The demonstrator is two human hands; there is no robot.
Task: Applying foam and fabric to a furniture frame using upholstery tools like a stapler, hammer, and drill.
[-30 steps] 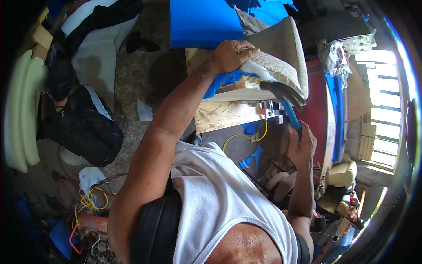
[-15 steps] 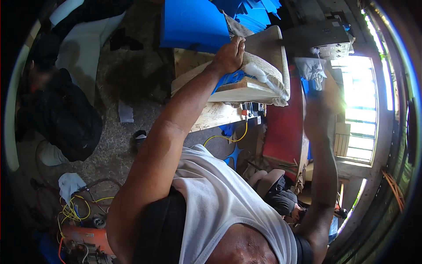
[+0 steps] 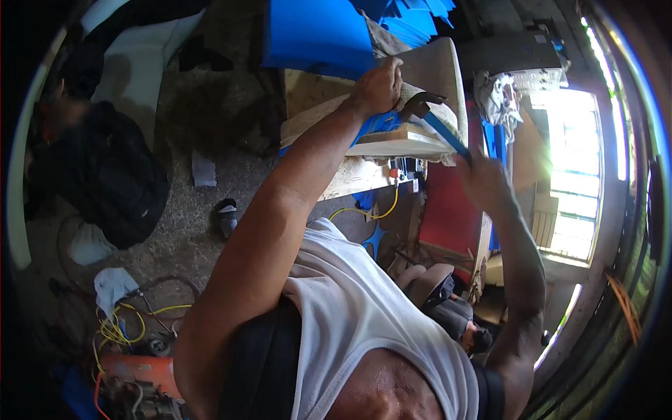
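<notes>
My right hand (image 3: 486, 180) closes firmly around the blue handle of a hammer (image 3: 446, 131), its dark head tipped toward the front corner of a beige upholstered piece (image 3: 439, 63) in a cluttered workshop. The head lies over the padded edge; whether it touches, I cannot tell from this angle. My left hand (image 3: 378, 87) presses at the edge of the piece, fingers curled narrow, though I cannot tell whether cloth is pinched inside them.

The upholstered piece sits just beyond my outstretched arms, above a plywood surface (image 3: 353, 178). Its beige cover encloses a pale wooden board (image 3: 402, 145), and a blue layer (image 3: 386, 124) shows between the two. A large blue sheet (image 3: 318, 38) lies just beyond my left hand.

At lower left, a red tank (image 3: 143, 369) stands near a tangle of yellow hose (image 3: 122, 327), its contents hidden behind its wall. A crumpled whitish bundle (image 3: 498, 105), bag or cloth, hangs near the bright window (image 3: 575, 175). To my left, a person in black (image 3: 126, 175) bends low; another person (image 3: 451, 315) is at lower right.
</notes>
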